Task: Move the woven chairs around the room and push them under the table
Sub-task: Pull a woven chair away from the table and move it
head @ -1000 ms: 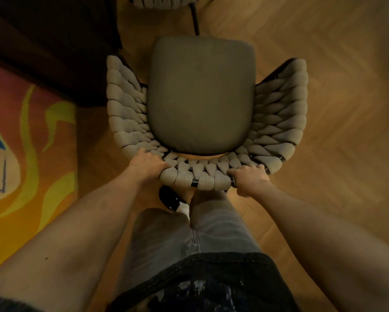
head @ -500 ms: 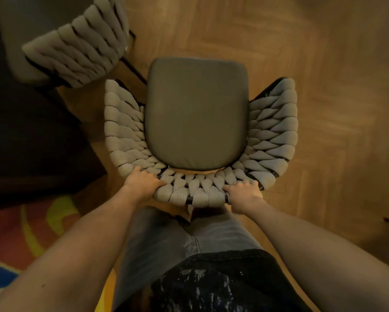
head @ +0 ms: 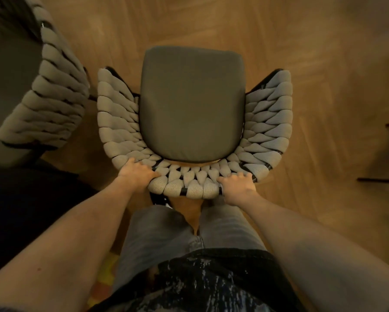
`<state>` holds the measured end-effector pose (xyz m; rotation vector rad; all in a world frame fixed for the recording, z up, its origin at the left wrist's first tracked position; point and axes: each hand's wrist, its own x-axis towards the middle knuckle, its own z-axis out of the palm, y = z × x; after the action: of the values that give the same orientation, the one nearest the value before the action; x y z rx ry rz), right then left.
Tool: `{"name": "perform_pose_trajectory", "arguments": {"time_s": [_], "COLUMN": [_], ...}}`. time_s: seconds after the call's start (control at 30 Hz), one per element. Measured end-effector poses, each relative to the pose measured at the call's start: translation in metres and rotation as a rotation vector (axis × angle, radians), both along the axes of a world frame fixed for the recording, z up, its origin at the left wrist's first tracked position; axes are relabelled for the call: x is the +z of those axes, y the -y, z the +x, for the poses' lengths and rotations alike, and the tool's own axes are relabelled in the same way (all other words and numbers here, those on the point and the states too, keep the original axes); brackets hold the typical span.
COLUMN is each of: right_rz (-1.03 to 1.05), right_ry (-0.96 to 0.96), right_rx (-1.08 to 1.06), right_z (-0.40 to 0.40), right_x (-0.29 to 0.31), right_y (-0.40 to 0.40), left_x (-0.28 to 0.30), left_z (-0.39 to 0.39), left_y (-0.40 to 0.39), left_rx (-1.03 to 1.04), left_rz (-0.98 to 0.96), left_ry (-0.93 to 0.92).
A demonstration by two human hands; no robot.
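Grey woven cord fills the view: the woven chair [head: 193, 122] stands on the wooden floor [head: 324, 64] with its curved back toward the person. The left hand [head: 136, 174] and right hand [head: 239, 184] each hold the back rim, fingers curled over it. Over the last second the bright rug has slipped almost out of view and a second woven chair [head: 51, 93] has come up just beside the left armrest, so the chair is travelling; no worktop shows yet.
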<state>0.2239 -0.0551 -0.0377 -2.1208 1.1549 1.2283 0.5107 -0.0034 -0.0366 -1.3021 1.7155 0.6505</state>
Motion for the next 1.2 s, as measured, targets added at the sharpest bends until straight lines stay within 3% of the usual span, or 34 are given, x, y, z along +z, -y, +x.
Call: {"name": "perform_pose_trajectory", "arguments": {"time_s": [0.3, 0.43, 0.5, 0.57, 0.67, 0.73, 0.8, 0.87, 0.97, 1.2], "right_rz": [-0.012, -0.076, -0.128, -0.204, -0.539, -0.688, -0.512, -0.197, 0.050, -0.008], "right_ry": [0.000, 0.075, 0.175, 0.402, 0.761, 0.723, 0.626, 0.654, 0.694, 0.588], "right_rx": [-0.238, -0.324, -0.428, -0.672, -1.303, -1.863, -2.356, -2.580, -2.646, -2.637], "right_z": [0.057, 0.065, 0.059, 0.052, 0.050, 0.051, 0.050, 0.046, 0.042, 0.043], "right_x": [-0.006, -0.001, 0.002, 0.008, 0.021, 0.024, 0.016, 0.005, -0.014, -0.022], "right_y": [-0.045, -0.061, -0.070, -0.080, -0.095, -0.097, -0.092, -0.084, -0.071, -0.046], "left_x": [-0.010, -0.005, 0.000, 0.002, 0.009, 0.010, 0.002, -0.009, -0.024, -0.036], "left_z": [0.064, 0.074, 0.075, 0.077, 0.072, 0.062, 0.054, 0.048, 0.041, 0.037], "left_y": [0.017, 0.012, 0.003, -0.010, -0.026, -0.027, -0.022, -0.017, -0.017, 0.001], "left_rx": [-0.231, -0.179, 0.009, 0.338, 0.970, 1.440, 1.925, 2.250, 2.354, 2.278], "left_rz": [-0.084, -0.244, -0.366, -0.457, -0.598, -0.646, -0.607, -0.463, -0.404, -0.589], "left_ry": [-0.026, -0.015, -0.004, -0.050, -0.344, -0.503, -0.544, -0.615, -0.653, -0.574]}}
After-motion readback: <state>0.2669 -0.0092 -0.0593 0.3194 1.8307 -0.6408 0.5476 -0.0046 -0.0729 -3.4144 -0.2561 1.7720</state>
